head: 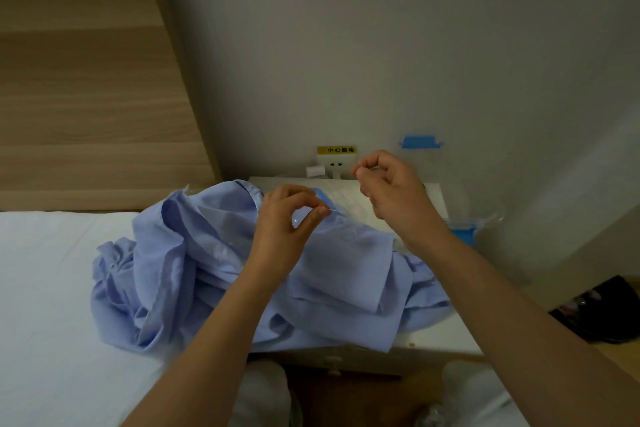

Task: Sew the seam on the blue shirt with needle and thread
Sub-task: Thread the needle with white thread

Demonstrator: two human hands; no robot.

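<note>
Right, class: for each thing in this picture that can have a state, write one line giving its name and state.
Blue shirt: crumpled, lying across bed and small table.
Needle: pinched in the left hand, tip pointing right.
Thread: pinched in the raised right hand, barely visible.
Spool: resting by the wall, untouched.

SEWING AT THE BEDSIDE: A person's left hand (pixel 289 218) pinches a thin needle (pixel 336 211) above a crumpled blue shirt (pixel 194 270). The right hand (pixel 393 194), raised a little farther off and to the right, pinches thumb and forefinger on a thread (pixel 369 168) that is barely visible. The shirt spills from a white bedsheet (pixel 48 288) at left onto a small bedside table (pixel 440 340). On the far wall is a wall socket (pixel 334 165) under a yellow label (pixel 336 150).
</note>
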